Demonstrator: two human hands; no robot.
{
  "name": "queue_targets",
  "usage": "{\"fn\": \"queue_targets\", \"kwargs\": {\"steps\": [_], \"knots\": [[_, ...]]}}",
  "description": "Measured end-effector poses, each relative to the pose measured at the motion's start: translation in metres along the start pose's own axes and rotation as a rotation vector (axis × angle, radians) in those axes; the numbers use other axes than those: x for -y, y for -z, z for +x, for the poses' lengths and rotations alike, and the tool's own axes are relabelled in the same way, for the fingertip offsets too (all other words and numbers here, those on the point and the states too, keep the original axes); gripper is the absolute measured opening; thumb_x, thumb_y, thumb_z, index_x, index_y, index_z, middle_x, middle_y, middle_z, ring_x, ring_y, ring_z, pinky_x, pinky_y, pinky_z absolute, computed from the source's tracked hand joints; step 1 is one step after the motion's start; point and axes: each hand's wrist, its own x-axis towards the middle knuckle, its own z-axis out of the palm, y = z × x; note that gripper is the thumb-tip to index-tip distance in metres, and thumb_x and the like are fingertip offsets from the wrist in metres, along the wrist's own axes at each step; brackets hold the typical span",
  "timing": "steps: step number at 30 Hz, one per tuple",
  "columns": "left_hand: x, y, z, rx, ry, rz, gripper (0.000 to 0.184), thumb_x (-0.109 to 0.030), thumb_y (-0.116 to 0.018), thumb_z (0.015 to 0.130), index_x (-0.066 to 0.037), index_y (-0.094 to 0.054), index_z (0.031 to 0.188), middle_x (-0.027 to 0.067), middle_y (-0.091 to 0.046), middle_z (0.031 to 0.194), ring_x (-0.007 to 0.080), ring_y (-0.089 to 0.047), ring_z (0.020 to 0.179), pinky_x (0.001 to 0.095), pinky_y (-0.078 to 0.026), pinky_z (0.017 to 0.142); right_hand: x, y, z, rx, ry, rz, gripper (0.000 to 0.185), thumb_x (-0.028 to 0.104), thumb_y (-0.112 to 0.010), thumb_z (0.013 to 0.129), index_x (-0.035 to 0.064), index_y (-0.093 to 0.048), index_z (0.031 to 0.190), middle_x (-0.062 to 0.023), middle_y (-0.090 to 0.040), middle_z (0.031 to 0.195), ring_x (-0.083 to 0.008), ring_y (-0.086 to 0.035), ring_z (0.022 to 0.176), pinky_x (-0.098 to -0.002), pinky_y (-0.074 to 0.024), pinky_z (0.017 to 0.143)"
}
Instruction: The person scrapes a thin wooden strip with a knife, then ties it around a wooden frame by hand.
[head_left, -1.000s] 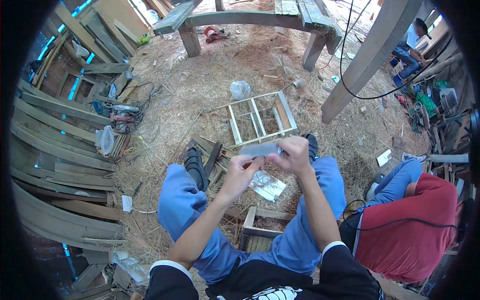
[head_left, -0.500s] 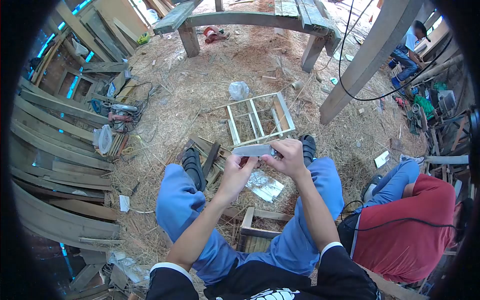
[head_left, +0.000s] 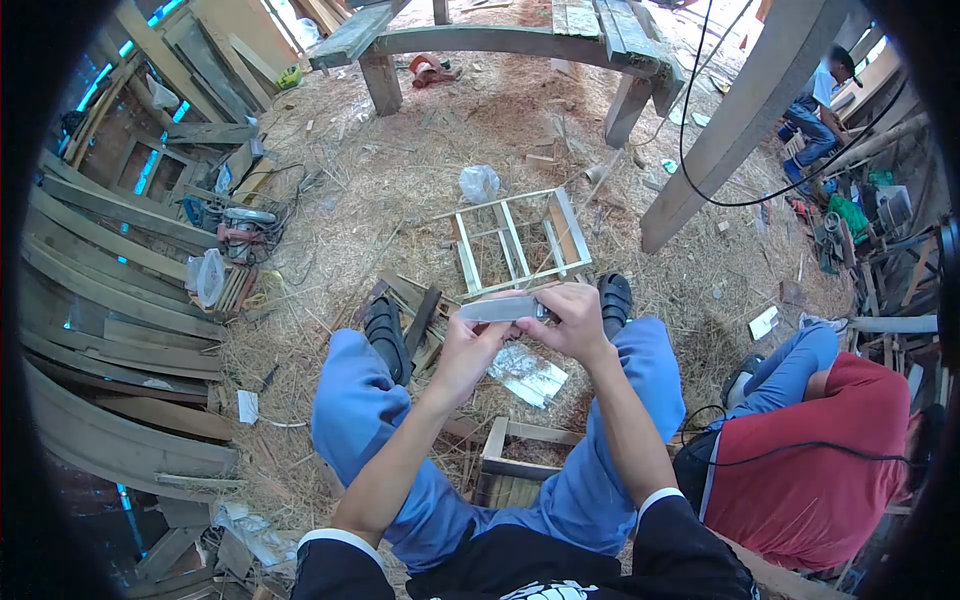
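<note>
Held out over my knees is a flat grey bar (head_left: 497, 309), which looks like a sharpening stone. My left hand (head_left: 466, 345) is closed on its left end, fingers under it and thumb along the near side. At the bar's right end, my right hand (head_left: 572, 318) pinches a small shiny metal piece (head_left: 542, 309) against it; most of that piece is hidden by the fingers. Below the hands, a whitish sheet (head_left: 528, 377) lies on the shavings. Just beyond them a small wooden frame (head_left: 512, 240) rests on the ground.
To my right sits a person in a red shirt (head_left: 810, 460). A circular saw (head_left: 245, 235) stands at left beside stacked boards (head_left: 120, 300). A wooden post (head_left: 740, 125) leans at right with a black cable across it. A bench (head_left: 490, 40) spans the back; another person (head_left: 820, 105) sits far right.
The grey bar has turned slightly in my hands, showing more of its flat face and edge. Both hands have shifted a little to the left and down.
</note>
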Motion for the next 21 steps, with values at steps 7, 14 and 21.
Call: {"fn": "queue_targets", "kwargs": {"steps": [7,14,21], "knots": [[0.004,0.004,0.0,-0.017,-0.041,0.036,0.023,-0.011,-0.064,0.098,-0.001,-0.071,0.117,-0.0037,-0.066,0.087,-0.0003,-0.051,0.07,0.0188,-0.037,0.057,-0.006,0.009,0.0,-0.006,-0.07,-0.049,0.033,0.033,-0.082,0.074,0.0051,-0.066,0.074,-0.0086,-0.059,0.058,-0.0266,-0.06,0.052,-0.0378,-0.0446,0.05],[0.006,0.016,0.003,0.029,0.017,0.078,0.022,-0.011,-0.063,0.098,0.002,-0.07,0.115,0.0006,-0.069,0.092,0.0024,-0.059,0.078,0.0209,-0.048,0.067,-0.008,0.008,0.001,0.009,-0.026,-0.06,0.036,0.037,-0.082,0.073,0.0061,-0.064,0.07,-0.0083,-0.057,0.057,-0.0265,-0.059,0.051,-0.0373,-0.0436,0.049],[0.001,0.005,-0.001,0.022,-0.095,0.091,0.023,-0.009,-0.062,0.099,0.002,-0.07,0.117,0.0036,-0.072,0.097,0.0042,-0.064,0.083,0.0204,-0.05,0.07,-0.005,0.003,0.001,-0.025,0.025,-0.045,0.038,0.039,-0.08,0.077,0.006,-0.062,0.067,-0.0098,-0.055,0.056,-0.0274,-0.058,0.05,-0.0379,-0.0433,0.049]]}}
